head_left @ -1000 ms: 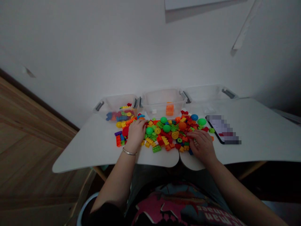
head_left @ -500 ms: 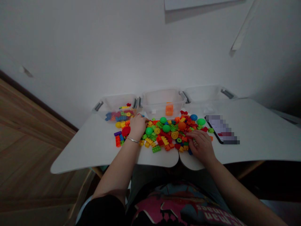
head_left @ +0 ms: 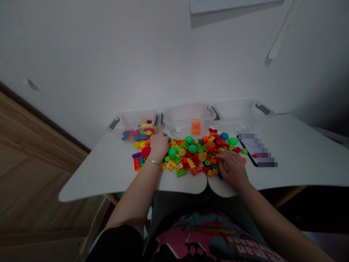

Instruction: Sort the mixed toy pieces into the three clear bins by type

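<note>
A heap of colourful toy building bricks (head_left: pixel 177 167) with green balls (head_left: pixel 192 149) and an orange ball (head_left: pixel 210 146) lies before me. My left hand (head_left: pixel 160 145) is over the heap's left back part, close to the left bin; its fingers bend down, and what they hold, if anything, is hidden. Beside that wrist is a red rounded piece (head_left: pixel 145 152). My right hand (head_left: pixel 233 166) rests at the heap's right edge, fingers stretched loosely over red bricks and thumb apart. No brick shows in its grasp.
Three clear bins stand along the wall: the left bin (head_left: pixel 125 120) holds mixed pieces, the middle bin (head_left: pixel 174 118) an orange block (head_left: pixel 196 127), and the right bin (head_left: pixel 231 113) is beyond a phone (head_left: pixel 252 149). Two white table panels meet at a gap in front of me.
My left hand has shifted slightly, and a small red bit seen by its fingertips no longer shows. My right hand stays practically in place.
</note>
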Demonstrator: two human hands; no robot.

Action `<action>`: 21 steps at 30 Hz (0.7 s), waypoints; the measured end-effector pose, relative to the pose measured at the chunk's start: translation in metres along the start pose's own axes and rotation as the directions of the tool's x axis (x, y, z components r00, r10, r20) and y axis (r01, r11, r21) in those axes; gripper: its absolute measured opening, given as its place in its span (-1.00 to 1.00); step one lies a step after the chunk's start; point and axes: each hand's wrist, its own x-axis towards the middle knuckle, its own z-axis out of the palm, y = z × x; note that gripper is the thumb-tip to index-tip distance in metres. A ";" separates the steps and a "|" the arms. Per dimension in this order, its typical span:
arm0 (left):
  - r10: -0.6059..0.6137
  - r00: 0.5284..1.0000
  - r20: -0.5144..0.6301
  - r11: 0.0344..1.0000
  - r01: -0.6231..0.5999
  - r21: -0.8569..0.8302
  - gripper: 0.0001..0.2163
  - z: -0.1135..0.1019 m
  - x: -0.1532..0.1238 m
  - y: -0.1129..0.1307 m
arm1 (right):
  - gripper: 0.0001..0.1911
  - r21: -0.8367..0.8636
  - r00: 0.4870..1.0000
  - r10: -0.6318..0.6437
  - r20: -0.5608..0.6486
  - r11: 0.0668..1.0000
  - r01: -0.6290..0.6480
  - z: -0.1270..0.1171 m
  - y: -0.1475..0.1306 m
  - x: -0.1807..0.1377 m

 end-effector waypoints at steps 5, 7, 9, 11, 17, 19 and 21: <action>-0.001 1.000 0.018 1.000 0.001 -0.005 -0.77 -0.001 0.003 -0.001 | -0.75 -0.013 1.000 -0.004 0.001 1.000 0.004 0.000 0.000 0.000; -0.007 1.000 0.013 1.000 0.007 -0.027 -0.77 -0.001 0.004 -0.002 | -0.75 -0.011 1.000 -0.010 0.006 1.000 0.010 0.000 0.000 0.000; -0.028 1.000 0.008 0.997 0.028 -0.067 -0.77 -0.001 0.003 -0.004 | -0.74 -0.010 1.000 -0.007 0.013 1.000 0.008 0.000 0.001 -0.001; -0.072 0.997 -0.010 0.990 0.070 -0.120 -0.75 0.000 0.001 -0.007 | -0.74 -0.013 1.000 0.000 0.016 1.000 0.000 0.001 0.001 -0.001; -0.140 0.976 -0.165 0.929 0.072 -0.363 -0.76 -0.003 -0.008 -0.022 | -0.74 -0.007 1.000 0.010 0.007 1.000 -0.010 0.000 -0.001 -0.001; -0.158 0.958 -0.239 0.894 0.035 -0.447 -0.75 -0.010 -0.011 -0.029 | -0.74 -0.009 1.000 0.006 0.004 1.000 -0.006 0.000 -0.001 0.000; -0.204 0.914 -0.350 0.865 0.001 -0.502 -0.74 -0.022 -0.013 -0.037 | -0.74 -0.013 1.000 -0.004 -0.003 1.000 0.004 0.000 -0.001 0.000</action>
